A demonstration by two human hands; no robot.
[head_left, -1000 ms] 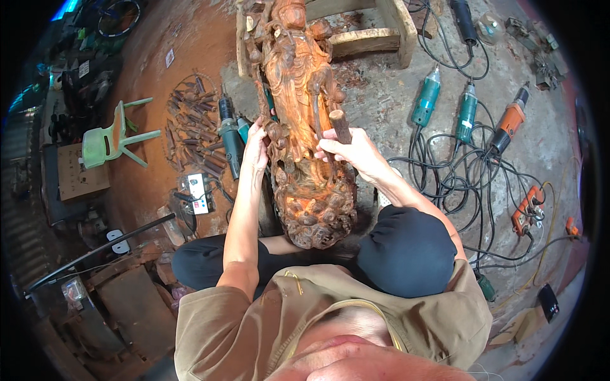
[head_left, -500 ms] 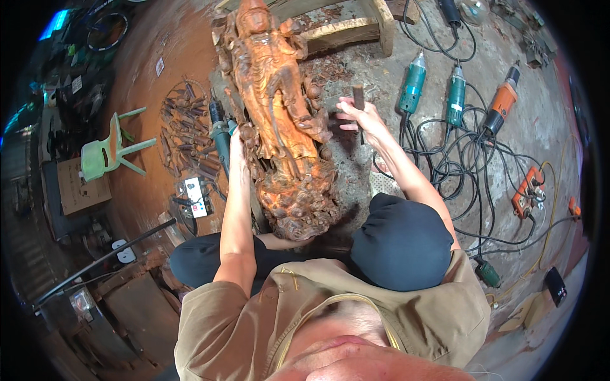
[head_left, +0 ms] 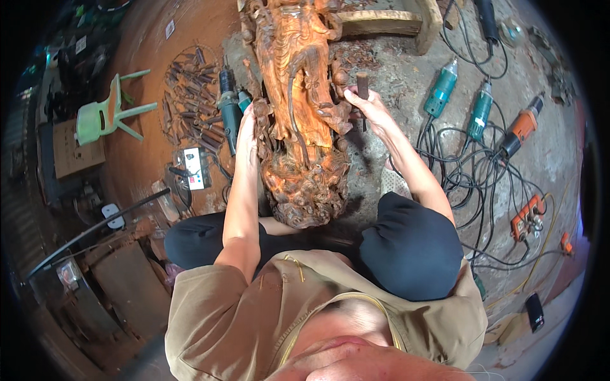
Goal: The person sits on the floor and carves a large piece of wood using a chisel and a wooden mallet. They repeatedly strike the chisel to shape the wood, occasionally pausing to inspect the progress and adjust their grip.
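A carved reddish-brown wooden statue (head_left: 308, 82) lies in front of me, its knotted base (head_left: 305, 197) toward my legs and its top cut off by the upper edge. My left hand (head_left: 248, 127) grips the statue's left side, with most of its fingers hidden by the carving. At the opposite side, my right hand (head_left: 375, 109) holds a carving chisel (head_left: 362, 82) by thumb and palm, its wooden handle upward. The fingertips of that hand reach the statue's right edge; some are hidden behind the chisel.
Many wooden-handled chisels (head_left: 194, 105) lie to the left, near a power grinder (head_left: 229, 114) and a green plastic chair (head_left: 101, 111). On the right are teal power tools (head_left: 441, 89), an orange one (head_left: 522, 130), tangled cables (head_left: 467, 165) and a power strip (head_left: 527, 216). A wooden frame (head_left: 381, 23) stands beyond.
My right hand has moved in from beside the statue to its right edge, still with the chisel. The left hand stays on the left side. The whole view has shifted slightly.
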